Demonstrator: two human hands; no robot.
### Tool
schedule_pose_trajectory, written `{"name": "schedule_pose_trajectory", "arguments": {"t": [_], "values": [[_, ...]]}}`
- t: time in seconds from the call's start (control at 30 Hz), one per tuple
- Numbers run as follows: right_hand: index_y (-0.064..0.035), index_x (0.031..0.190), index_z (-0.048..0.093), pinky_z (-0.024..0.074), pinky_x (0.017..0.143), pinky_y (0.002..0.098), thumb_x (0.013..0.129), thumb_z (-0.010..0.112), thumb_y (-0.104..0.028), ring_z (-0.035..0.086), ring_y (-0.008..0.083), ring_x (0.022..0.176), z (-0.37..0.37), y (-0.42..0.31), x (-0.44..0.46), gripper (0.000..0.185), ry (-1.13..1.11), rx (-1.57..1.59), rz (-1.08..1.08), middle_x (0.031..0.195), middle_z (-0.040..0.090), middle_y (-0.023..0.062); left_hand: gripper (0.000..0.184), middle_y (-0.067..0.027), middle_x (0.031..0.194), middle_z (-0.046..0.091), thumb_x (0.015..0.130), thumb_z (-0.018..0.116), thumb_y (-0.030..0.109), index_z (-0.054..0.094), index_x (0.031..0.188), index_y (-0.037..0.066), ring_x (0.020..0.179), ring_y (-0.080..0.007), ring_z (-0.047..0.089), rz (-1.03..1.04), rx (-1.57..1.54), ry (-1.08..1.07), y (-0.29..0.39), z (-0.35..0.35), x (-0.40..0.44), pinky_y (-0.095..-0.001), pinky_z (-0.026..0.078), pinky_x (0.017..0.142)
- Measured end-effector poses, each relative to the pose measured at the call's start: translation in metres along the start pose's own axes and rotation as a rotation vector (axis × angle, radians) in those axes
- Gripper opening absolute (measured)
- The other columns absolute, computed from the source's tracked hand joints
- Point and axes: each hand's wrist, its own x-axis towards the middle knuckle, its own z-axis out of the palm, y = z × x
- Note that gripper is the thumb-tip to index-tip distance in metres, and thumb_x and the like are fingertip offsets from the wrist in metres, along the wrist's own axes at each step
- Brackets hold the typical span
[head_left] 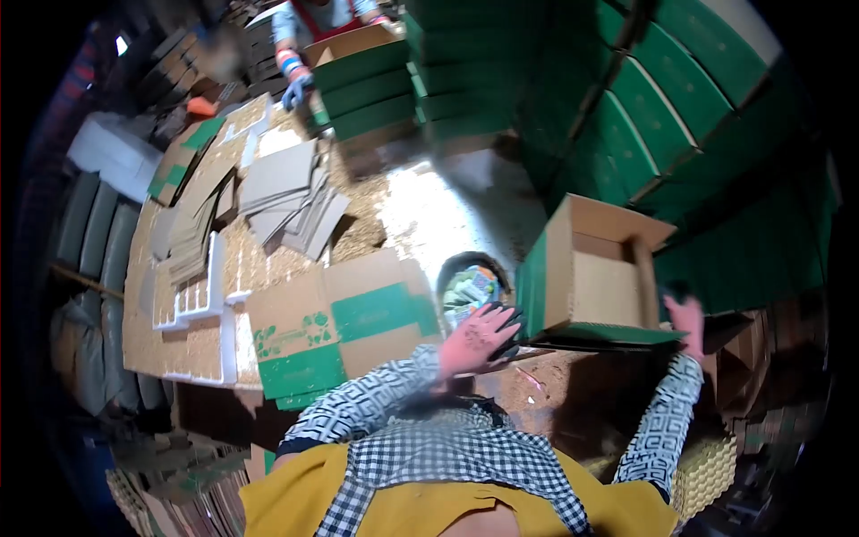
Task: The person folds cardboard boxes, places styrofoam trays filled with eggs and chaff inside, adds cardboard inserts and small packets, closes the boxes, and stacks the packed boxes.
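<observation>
A green and brown cardboard box (pixel 608 277) stands open-topped at the right, tilted in view, with its inside bare. Beside its left wall is my left hand (pixel 479 340), in a pink glove with dark fingertips, fingers spread and reaching to the box's lower left edge. My right hand (pixel 686 324), gloved the same way, is closed at the end of the box's front flap; its fingertips are partly in shadow. Just beyond my left hand sits a round dark bowl (pixel 445 285) with small colourful packets (pixel 474 291) in it.
A flattened green-printed carton (pixel 344 322) lies left. Grey cardboard sheets (pixel 291 192), brown sheets (pixel 199 224) and white foam pieces (pixel 213 277) lie on the particle-covered table. Green boxes (pixel 667 112) are stacked high at right. Across the table works another person (pixel 327 22).
</observation>
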Motion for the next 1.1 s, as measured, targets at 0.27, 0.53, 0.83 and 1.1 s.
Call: {"name": "schedule_pose_trajectory", "arguments": {"t": [0.27, 0.53, 0.83, 1.1], "values": [[0.0048, 0.136, 0.043, 0.0356, 0.105, 0.0368, 0.088, 0.056, -0.017, 0.046, 0.0254, 0.126, -0.006, -0.255, -0.254, 0.054, -0.214, 1.07, -1.006, 0.137, 0.046, 0.0231, 0.068, -0.0328, 0.138, 0.035, 0.087, 0.059, 0.046, 0.046, 0.13, -0.006, 0.127, -0.045, 0.035, -1.415, 0.581, 0.689, -0.13, -0.159, -0.298, -0.0505, 0.029, 0.107], [-0.0003, 0.142, 0.034, 0.031, 0.108, 0.0456, 0.082, 0.06, -0.057, 0.033, 0.0422, 0.134, 0.312, -0.448, -0.254, 0.087, -0.331, 0.058, -0.351, 0.144, 0.035, 0.0274, 0.045, -0.0221, 0.122, 0.058, 0.096, 0.054, 0.028, 0.051, 0.127, -0.004, 0.113, -0.0326, 0.056, -1.185, -0.183, 0.918, -0.176, -0.172, -0.375, -0.0354, 0.042, 0.097], [0.0011, 0.097, 0.056, 0.0432, 0.071, 0.0298, 0.087, 0.066, -0.017, 0.05, 0.014, 0.079, 0.149, -0.484, -0.282, 0.023, -0.116, 1.216, -0.277, 0.09, 0.058, 0.0049, 0.026, -0.0014, 0.088, 0.064, 0.097, 0.053, 0.023, 0.064, 0.104, 0.0, 0.074, -0.009, 0.053, -0.943, -0.64, 1.26, -0.161, -0.28, -0.357, -0.0253, 0.043, 0.069], [0.0031, 0.128, 0.043, 0.0371, 0.1, 0.0354, 0.082, 0.063, -0.007, 0.046, 0.0253, 0.113, 0.143, -0.464, -0.286, 0.052, 0.063, 1.144, -0.81, 0.123, 0.045, 0.0153, 0.038, -0.0162, 0.121, 0.059, 0.091, 0.057, 0.026, 0.057, 0.12, 0.002, 0.111, -0.028, 0.056, -0.664, -0.492, 0.832, -0.077, -0.276, -0.34, -0.0377, 0.042, 0.101]]}}
